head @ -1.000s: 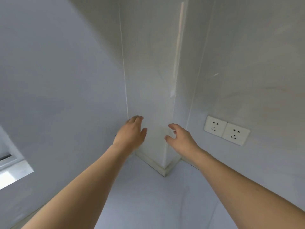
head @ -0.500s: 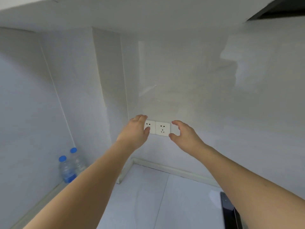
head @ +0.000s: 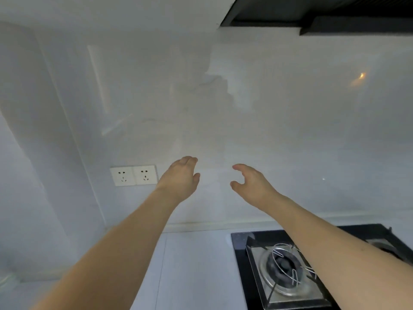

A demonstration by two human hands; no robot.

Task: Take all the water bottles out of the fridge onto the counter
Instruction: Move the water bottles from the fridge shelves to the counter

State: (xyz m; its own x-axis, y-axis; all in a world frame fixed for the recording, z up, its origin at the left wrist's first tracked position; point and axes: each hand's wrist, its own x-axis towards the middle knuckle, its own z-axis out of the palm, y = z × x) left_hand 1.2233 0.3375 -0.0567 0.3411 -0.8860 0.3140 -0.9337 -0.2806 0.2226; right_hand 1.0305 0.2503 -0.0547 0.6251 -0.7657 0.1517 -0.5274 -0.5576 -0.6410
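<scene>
Nearest, at the lower right, a gas burner (head: 283,268) sits on the counter (head: 190,265) under the right forearm — a sleeve-free arm swinging low could knock its wire trivet. Farther out, the left hand (head: 178,177) and right hand (head: 250,182) hang loosely curled, holding nothing. Beyond them, wall sockets (head: 134,175) — no fridge or water bottles show, so a blind turn risks a bump.

One head-worn view looks forward, slightly down, near the wall (head: 268,130) above the counter (head: 196,265)
</scene>
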